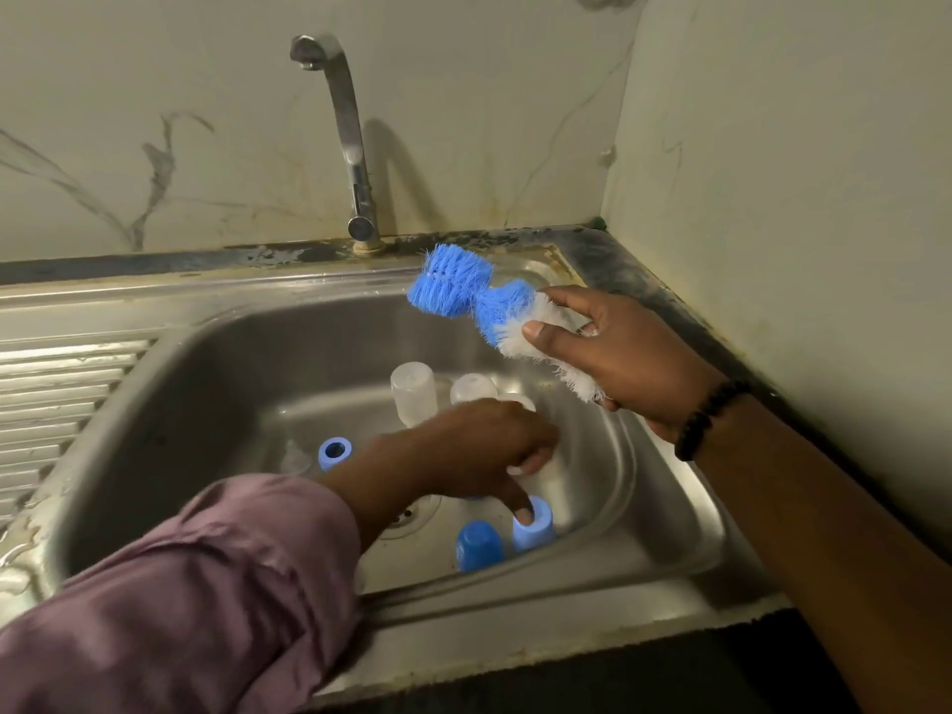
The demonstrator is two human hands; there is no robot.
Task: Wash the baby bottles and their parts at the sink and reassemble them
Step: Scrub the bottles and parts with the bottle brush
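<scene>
At the far left of the stainless steel sink basin (pixel 170 404), a light blue plastic collar ring (pixel 335 452) is seen lying apart from both hands. Two clear plastic baby bottles (pixel 413 399) are stood upside down behind the left hand (pixel 463 450), which is curled around a clear bottle body (pixel 551 481); its forefinger is pressed into a second light blue ring (pixel 533 523). A dark blue plastic cap (pixel 479 546) is set just beside that ring. Above, to the right, a blue and white bristled bottle brush (pixel 479 306) is gripped by the right hand (pixel 628 358).
</scene>
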